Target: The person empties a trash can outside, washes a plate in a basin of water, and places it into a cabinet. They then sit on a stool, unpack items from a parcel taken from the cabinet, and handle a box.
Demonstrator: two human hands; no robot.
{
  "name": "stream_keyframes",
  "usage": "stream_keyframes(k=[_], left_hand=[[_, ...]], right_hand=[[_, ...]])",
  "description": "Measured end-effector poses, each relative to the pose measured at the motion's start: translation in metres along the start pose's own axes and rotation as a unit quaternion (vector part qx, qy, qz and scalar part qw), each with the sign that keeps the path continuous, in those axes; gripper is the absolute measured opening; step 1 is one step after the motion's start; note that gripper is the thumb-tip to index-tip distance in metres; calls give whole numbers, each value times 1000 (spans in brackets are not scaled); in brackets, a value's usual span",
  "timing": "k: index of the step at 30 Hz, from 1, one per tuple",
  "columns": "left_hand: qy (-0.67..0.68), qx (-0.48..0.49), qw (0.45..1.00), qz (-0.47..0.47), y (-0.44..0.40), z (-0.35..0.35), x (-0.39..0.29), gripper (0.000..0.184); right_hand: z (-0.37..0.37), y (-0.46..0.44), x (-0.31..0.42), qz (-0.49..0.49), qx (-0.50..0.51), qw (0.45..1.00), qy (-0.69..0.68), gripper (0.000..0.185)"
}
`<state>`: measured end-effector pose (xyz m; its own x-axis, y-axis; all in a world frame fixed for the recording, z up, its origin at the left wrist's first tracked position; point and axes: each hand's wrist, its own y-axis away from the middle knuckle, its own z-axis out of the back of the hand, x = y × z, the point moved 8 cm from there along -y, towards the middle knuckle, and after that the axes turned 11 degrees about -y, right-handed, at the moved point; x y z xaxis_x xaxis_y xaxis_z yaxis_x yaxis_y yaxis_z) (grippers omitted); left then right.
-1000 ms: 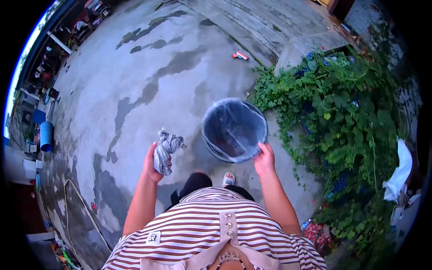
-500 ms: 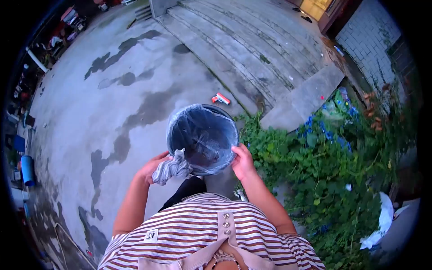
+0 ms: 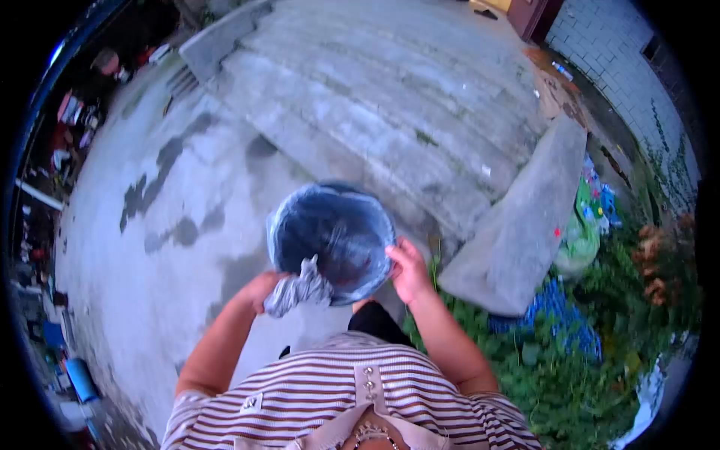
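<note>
L hand (image 3: 260,292) grips crumpled gray cloth (image 3: 300,291); R hand (image 3: 410,271) grips round, dark, film-lined bucket (image 3: 330,216) betw. hands, prob. steadying it mouth-up.

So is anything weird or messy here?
A few things. Dark patches, perhaps wet, mark the pale concrete on the left. A small red speck stands out on the grey slab, and what looks like a bottle lies by the brick wall like litter. The bucket in the right hand shows no obvious damage.

Bucket (image 3: 330,221) partly behind grey cloth (image 3: 300,291)
</note>
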<state>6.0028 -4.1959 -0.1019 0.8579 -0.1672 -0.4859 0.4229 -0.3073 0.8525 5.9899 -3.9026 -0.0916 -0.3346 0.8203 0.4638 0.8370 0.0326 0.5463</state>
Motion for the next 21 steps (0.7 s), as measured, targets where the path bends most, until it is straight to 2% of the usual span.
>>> stream_keyframes(k=[1, 3, 5, 6, 7, 9, 11, 13, 16, 17, 19, 21], left_hand=[[-3, -37, 999, -20, -19, 1, -45, 20], [15, -14, 1000, -9, -57, 9, -113, 20], [-13, -98, 995, -11, -89, 20, -200, 23], [11, -26, 998, -56, -114, 21, -236, 23], [-7, -91, 995, -50, -128, 21, -280, 22], [-38, -105, 988, -110, -193, 36, -347, 23], [-18, -120, 987, -106, -237, 29, -426, 23], [1, -119, 988, -101, -291, 25, -502, 24], [-14, -127, 990, -64, -378, 31, -622, 24], [-32, -144, 988, -45, -410, 34, -665, 24], [-30, -121, 991, -48, -467, 25, -756, 25], [-29, -87, 996, -24, -521, 9, -833, 25]], right_hand=[[-9, -45, 23, -11, 12, 1000, -20, 9], [-39, -111, 72, -20, 3, 1000, -19, 9], [-58, -187, 112, -11, 19, 999, -27, 9], [-71, -226, 134, -11, 51, 998, -20, 10], [-87, -259, 160, -19, 65, 998, 0, 14], [-94, -337, 213, 13, 58, 996, 70, 23], [-110, -414, 278, 89, 52, 965, 242, 32], [-121, -504, 355, 171, 46, 925, 336, 32], [-140, -609, 472, 189, 39, 914, 356, 27], [-140, -642, 514, 180, 4, 909, 376, 24], [-138, -699, 580, 159, -46, 901, 402, 20], [-122, -746, 637, 150, -141, 876, 437, 16]])
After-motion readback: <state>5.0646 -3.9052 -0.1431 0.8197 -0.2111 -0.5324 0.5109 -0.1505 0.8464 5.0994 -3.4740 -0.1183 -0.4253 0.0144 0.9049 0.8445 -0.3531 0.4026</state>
